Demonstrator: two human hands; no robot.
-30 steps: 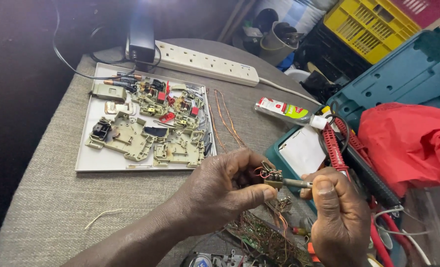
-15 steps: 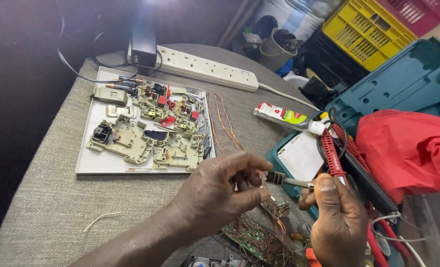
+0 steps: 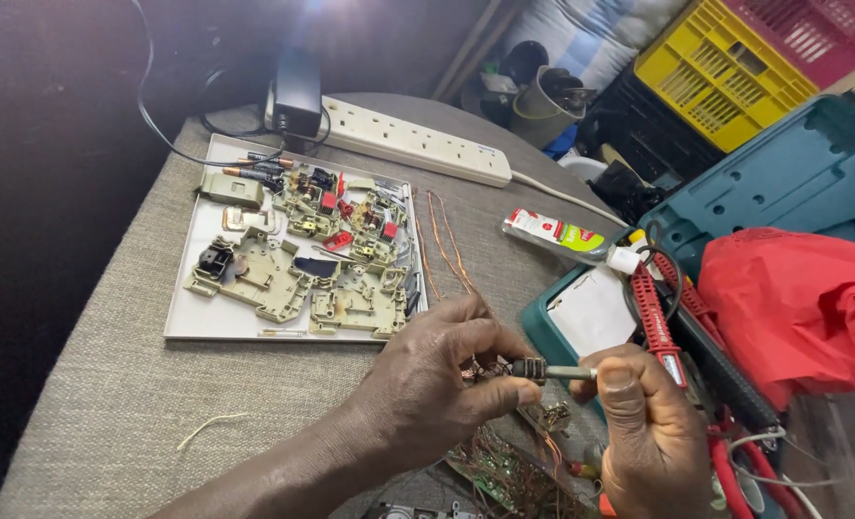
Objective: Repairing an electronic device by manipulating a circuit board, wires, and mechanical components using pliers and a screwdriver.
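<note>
Between both hands, small metal part [image 3: 533, 369], left hand [image 3: 437, 384] pinching it, right hand [image 3: 648, 423] gripping its pin

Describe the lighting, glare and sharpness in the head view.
Head view: strong glare at top centre above the black adapter; far left falls into deep shadow; the white tray and both hands, left hand, right hand, are evenly lit and sharp.

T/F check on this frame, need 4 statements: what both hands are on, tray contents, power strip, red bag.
1. Left hand and right hand pinch one small metal part between them. True.
2. The flat white tray holds beige plastic parts. True.
3. The long white power strip lies on the tray. False: it lies beyond it on the grey cloth.
4. The crumpled red bag sits left of the tray. False: on the right.
</note>
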